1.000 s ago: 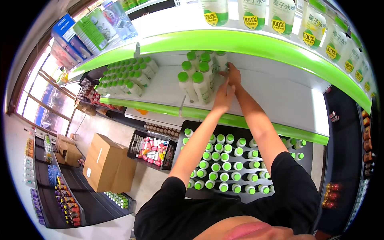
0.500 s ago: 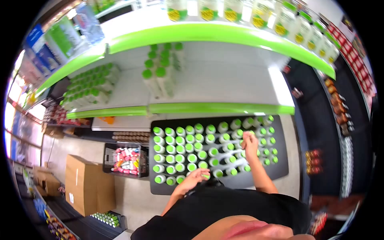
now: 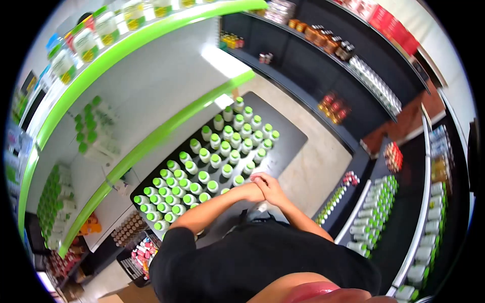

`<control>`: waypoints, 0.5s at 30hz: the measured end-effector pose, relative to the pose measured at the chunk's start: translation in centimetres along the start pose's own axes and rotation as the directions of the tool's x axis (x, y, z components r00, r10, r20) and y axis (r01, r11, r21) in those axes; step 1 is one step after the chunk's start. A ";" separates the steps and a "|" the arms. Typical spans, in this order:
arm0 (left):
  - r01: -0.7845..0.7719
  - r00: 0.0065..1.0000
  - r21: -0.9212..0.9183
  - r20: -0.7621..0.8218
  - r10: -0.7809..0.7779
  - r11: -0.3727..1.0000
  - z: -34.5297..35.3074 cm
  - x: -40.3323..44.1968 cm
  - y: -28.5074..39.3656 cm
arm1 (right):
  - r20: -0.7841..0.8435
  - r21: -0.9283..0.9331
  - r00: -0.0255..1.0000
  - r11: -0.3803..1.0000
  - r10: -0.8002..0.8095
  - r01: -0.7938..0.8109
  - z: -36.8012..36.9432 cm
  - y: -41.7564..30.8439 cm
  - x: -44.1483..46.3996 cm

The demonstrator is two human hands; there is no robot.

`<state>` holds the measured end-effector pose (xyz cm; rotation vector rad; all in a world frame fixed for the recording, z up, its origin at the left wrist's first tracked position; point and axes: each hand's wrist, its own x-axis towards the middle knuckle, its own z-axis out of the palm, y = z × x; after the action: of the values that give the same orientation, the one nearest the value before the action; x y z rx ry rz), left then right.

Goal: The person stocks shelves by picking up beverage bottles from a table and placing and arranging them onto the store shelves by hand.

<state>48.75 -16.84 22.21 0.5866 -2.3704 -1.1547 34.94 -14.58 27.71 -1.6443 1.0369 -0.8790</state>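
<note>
My left hand (image 3: 251, 192) and my right hand (image 3: 272, 190) meet over the near edge of the dark table (image 3: 289, 136). The left fingers are hidden behind the right hand. The right fingers are curled and pressed together; whatever they hold, if anything, cannot be made out. Just beyond my hands stands a white bottle with a green cap (image 3: 238, 180), one of several upright in rows on the table. A small white shape, too unclear to name, shows just below my hands.
A white shelf with a green edge (image 3: 174, 118) runs along the left, bearing a group of green-capped bottles (image 3: 91, 123). Dark shelving (image 3: 298, 60) stands across the aisle floor (image 3: 308, 169). More bottles line a rack (image 3: 371, 212) at the right. A crate (image 3: 132, 265) sits lower left.
The view has swung right. My hands left the shelf, were apart over the table half a second ago, and are now together at its near edge.
</note>
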 end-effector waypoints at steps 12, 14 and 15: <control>0.335 0.868 -0.040 -0.375 -0.325 0.941 -2.5 14.8 5.6 | -0.074 0.547 0.794 0.690 0.603 -0.474 -19.2 13.3 -11.8; 0.330 0.901 -0.137 -0.248 -0.355 0.934 -0.2 15.6 3.1 | -0.004 0.555 0.807 0.673 0.590 -0.489 -21.5 14.6 -12.7; 0.336 0.925 -0.154 -0.129 -0.356 0.929 1.7 16.5 0.9 | -0.024 0.529 0.831 0.712 0.556 -0.462 -22.4 14.8 -12.9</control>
<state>34.21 -24.24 25.25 1.0431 -2.0937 -1.3443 6.56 -12.92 18.64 -0.7752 1.1863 -0.8315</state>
